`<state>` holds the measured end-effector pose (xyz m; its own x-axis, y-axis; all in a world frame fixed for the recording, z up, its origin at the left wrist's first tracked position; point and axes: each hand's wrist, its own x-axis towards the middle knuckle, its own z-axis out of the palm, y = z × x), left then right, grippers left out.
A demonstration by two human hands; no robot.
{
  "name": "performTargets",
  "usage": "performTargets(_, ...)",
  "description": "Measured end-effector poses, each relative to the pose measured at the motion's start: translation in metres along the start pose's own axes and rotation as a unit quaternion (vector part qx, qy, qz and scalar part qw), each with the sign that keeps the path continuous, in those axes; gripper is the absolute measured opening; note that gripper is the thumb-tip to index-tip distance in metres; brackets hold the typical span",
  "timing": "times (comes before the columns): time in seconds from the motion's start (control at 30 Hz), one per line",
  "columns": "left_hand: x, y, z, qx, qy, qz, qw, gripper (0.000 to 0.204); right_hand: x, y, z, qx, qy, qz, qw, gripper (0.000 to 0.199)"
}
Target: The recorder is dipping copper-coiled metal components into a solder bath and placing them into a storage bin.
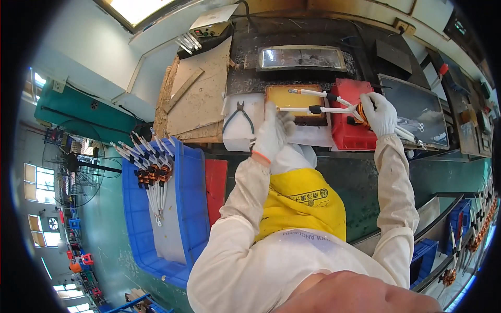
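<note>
My right hand (380,113), in a white glove, is closed around a copper coil (360,113) bound with black and orange. White-sleeved leads (334,109) with dark bands and metal ends run from the coil to the left, across a yellow-filled tray (292,100) and a red box (347,133). My gloved left hand (272,130) is beside the lead tips, its fingers stretched out and slightly blurred. Whether it touches a tip is hard to make out. Green-handled cutting pliers (239,116) lie on a white block (244,101) to its left.
A blue crate (190,203) at the left holds several similar coils (154,175). At the back sits a framed rectangular bath (301,58); a dark glass-like tray (417,112) lies right of the red box. A wood strip (183,89) rests on a board. More coils (482,224) hang at the right.
</note>
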<state>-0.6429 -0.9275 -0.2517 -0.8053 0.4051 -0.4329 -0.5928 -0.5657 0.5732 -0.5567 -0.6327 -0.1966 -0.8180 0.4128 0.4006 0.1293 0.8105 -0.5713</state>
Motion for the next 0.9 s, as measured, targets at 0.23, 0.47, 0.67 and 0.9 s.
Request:
performTargets(0.23,-0.026,-0.046,0.061,0.605,-0.149,0.363,0.693,0.050,-0.001,0.001,0.003,-0.017,0.009,-0.013,1.000,0.035)
performTargets(0.47,0.042,-0.085,0.116,0.788,-0.013,0.545,0.286,0.033,0.000,-0.001,0.007,-0.033,0.042,-0.028,0.998,0.034)
performTargets(0.67,0.064,-0.098,0.108,0.742,0.005,0.577,0.341,0.029,0.003,0.002,0.012,-0.052,0.062,-0.050,0.995,0.032)
performTargets(0.9,0.073,-0.088,0.108,0.703,-0.061,0.586,0.398,0.026,0.006,0.001,0.017,-0.069,0.086,-0.031,0.993,0.032)
